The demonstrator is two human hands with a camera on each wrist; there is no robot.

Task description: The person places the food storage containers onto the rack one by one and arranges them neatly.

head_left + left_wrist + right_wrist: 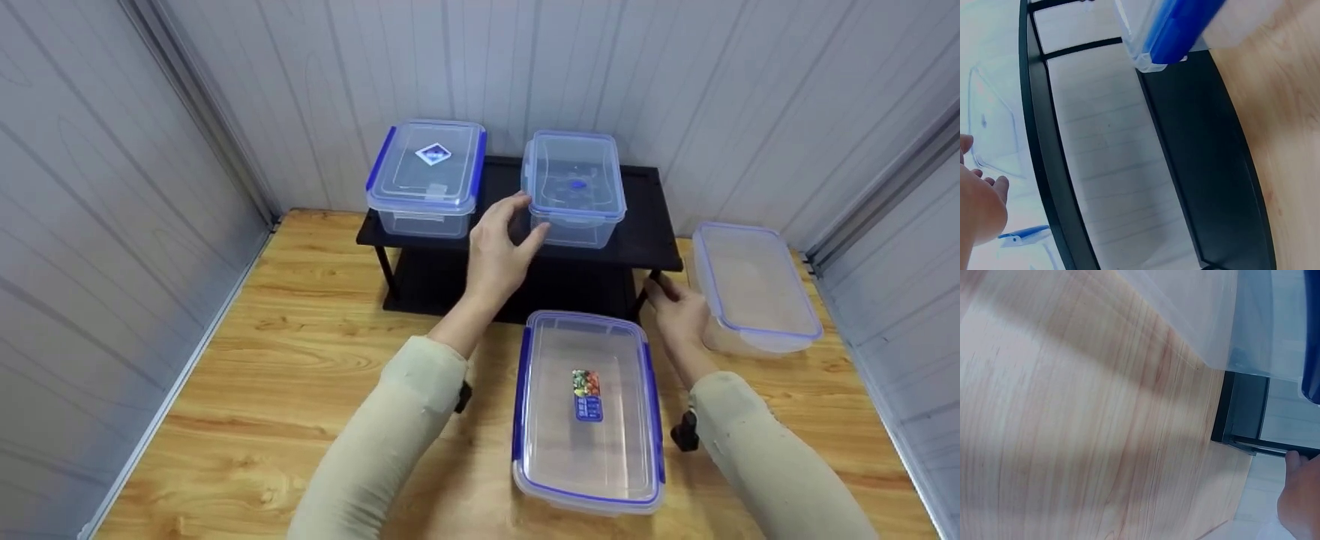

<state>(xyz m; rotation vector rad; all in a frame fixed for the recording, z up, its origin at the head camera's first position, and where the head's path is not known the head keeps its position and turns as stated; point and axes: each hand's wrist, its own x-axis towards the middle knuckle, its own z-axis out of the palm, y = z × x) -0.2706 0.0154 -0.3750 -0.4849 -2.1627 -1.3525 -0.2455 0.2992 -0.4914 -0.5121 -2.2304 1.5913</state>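
A low black two-tier rack [499, 195] stands at the back. My left hand [499, 251] reaches over its top, thumb and fingers spread apart at the near left corner of a clear lidded food container [576, 184]. In the left wrist view, this container lies beyond my left hand's fingertips [1000, 183]. With my right hand [679, 315] I hold the rack's front right leg [640, 304], just under the top shelf. The right wrist view has my right hand [1300, 498] at that leg, its palm side hidden.
Left on the rack sits another container [427, 172] with blue side clips. A large labelled container [589, 450] stands on the wooden table [300, 375] between my forearms. Another clear container [757, 285] is right of the rack. Corrugated walls [480, 67] enclose the table's back and sides.
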